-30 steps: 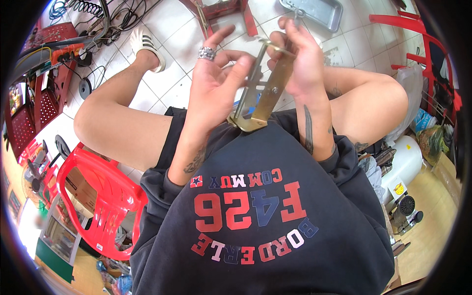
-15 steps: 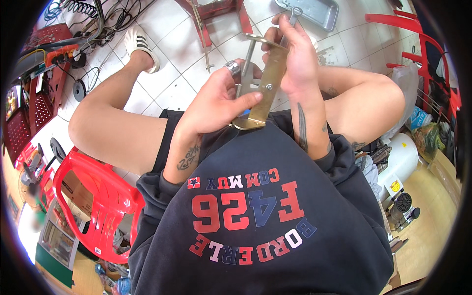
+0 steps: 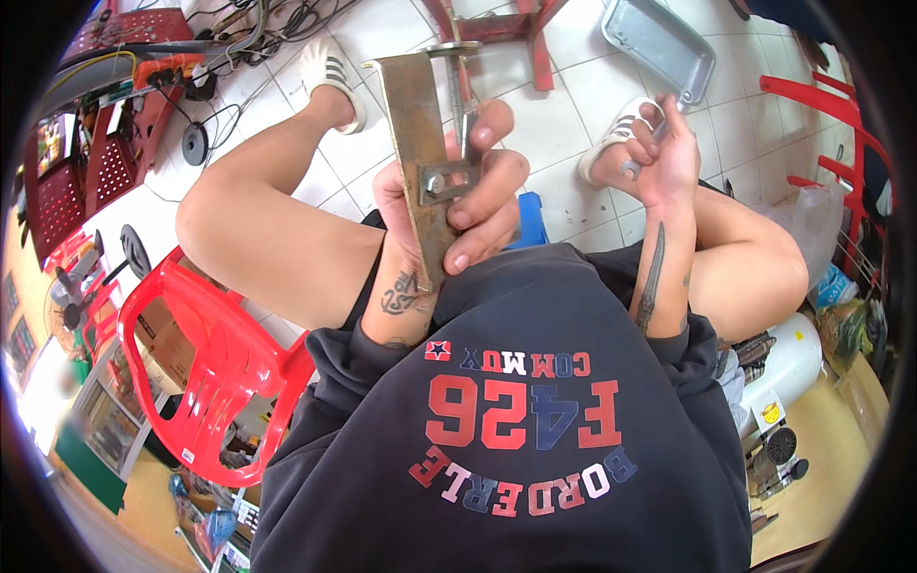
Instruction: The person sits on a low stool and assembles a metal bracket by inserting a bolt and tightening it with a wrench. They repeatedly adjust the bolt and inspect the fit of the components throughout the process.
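Left hand is gripping a metal bracket at frame centre, a long bolt standing just right of it. Right hand is sitting apart at right. Metal tray is lying on the floor, upper right; plastic chair is sitting lower left.

A brass-coloured flat bracket is standing upright, a long bolt and hex nut sitting through it.

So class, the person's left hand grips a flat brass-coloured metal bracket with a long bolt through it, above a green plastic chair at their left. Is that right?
Not quite: the plastic chair is red, not green, as the head view shows. The left hand does grip the flat brass-coloured metal bracket with the long bolt through it.
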